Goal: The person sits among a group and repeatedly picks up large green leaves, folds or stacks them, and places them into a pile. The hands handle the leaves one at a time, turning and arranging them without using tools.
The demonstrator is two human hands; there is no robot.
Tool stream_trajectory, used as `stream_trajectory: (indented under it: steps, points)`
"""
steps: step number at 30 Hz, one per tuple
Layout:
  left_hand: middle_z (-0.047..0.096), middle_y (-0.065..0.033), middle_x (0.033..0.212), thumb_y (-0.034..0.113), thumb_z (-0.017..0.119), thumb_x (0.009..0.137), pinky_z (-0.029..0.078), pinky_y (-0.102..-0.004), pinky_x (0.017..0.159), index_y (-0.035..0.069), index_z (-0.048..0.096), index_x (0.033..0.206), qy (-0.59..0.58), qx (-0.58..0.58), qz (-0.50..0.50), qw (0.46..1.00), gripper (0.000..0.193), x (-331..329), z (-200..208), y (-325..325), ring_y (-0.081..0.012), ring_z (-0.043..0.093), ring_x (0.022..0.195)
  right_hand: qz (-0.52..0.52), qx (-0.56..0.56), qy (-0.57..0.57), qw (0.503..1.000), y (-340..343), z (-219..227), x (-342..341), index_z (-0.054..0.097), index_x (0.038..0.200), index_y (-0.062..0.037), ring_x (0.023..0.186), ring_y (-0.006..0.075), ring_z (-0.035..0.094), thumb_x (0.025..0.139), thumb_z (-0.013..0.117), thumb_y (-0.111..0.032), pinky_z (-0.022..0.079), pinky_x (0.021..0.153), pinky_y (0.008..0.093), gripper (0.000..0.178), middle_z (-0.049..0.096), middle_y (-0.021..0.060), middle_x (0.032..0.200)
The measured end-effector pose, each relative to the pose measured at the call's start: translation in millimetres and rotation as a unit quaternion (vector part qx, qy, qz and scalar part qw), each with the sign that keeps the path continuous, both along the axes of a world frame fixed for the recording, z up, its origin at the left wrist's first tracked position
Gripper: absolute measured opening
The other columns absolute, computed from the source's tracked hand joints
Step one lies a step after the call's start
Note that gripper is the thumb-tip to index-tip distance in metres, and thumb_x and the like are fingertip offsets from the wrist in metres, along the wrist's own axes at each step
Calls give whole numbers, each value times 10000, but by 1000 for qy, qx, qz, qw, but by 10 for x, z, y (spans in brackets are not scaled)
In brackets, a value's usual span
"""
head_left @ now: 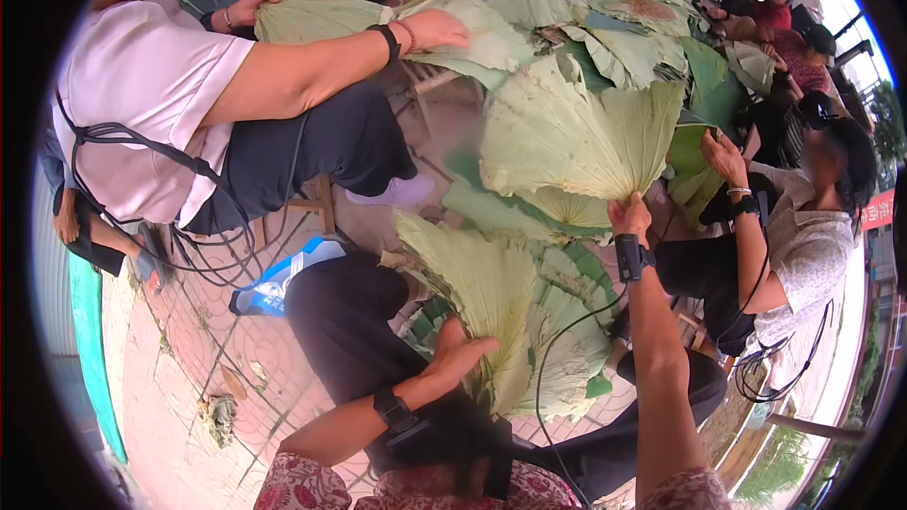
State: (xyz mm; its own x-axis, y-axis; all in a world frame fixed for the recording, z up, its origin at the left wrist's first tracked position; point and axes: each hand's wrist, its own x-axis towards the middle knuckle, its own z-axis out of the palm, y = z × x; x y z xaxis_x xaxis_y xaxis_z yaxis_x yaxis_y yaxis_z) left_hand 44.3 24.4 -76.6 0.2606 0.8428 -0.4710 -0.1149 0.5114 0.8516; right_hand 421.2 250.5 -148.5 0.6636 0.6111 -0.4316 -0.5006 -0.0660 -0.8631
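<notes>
My right hand pinches a large pale green lotus leaf at its lower point, where the veins meet. This leaf is raised and fans out up and to the left. Low in front of me, my left hand grips another lotus leaf. Its thumb lies on the near face, and the other fingers are partly hidden. Behind and beside that leaf, more dry-edged lotus leaves are layered between my knees.
At the left, a seated person in a pink shirt handles leaves. Another person holds a leaf at the right. A large heap of lotus leaves lies ahead. A blue and white bag rests by my left knee. Loose cables hang beside the left person.
</notes>
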Motion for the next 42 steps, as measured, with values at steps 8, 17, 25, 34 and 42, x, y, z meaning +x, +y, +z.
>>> stream_trajectory:
  steps: [8, 17, 25, 34, 42]
  points:
    - [694, -99, 1167, -18, 705, 828, 523, -311, 889, -53, 601, 1265, 47, -65, -11, 997, 451, -52, 94, 20, -169, 651, 1040, 73, -192, 277, 939, -371, -1466, -393, 546, 1167, -114, 857, 323, 680, 998, 643, -248, 623, 679, 427, 237, 669, 189, 1093]
    - [688, -102, 1159, -1, 698, 832, 519, -313, 893, -42, 596, 1262, 29, -47, -20, 998, 443, -39, 168, 71, -174, 642, 1039, 53, -101, 233, 966, -121, -1166, -495, 514, 1201, 67, 1037, 349, 645, 994, 527, -50, 601, 859, 454, 238, 615, 206, 1172]
    - [696, -101, 1109, 105, 729, 862, 522, -319, 853, -35, 608, 1241, 24, -89, 22, 996, 422, -46, 63, 26, -159, 646, 1011, 298, -202, 154, 920, -1543, -786, -958, 613, 1214, 17, 989, 236, 668, 954, 610, -165, 550, 857, 385, 317, 676, 128, 1111]
    - [660, -69, 1163, 341, 722, 935, 522, -334, 853, 18, 600, 1209, -34, -140, 101, 984, 441, -72, 24, 123, -162, 636, 1039, 477, -98, -81, 870, -2433, 730, -1638, 669, 1202, -60, 1103, 180, 643, 975, 654, -270, 498, 900, 317, 310, 696, 49, 1133]
    - [666, -72, 1137, 330, 717, 938, 560, -350, 772, 51, 589, 1245, -52, -158, 76, 983, 434, 21, 161, 147, -182, 672, 989, 513, -30, -356, 780, -2819, 1102, -2058, 585, 1306, -26, 1142, 300, 634, 908, 757, -345, 567, 888, 394, 539, 587, 184, 1328]
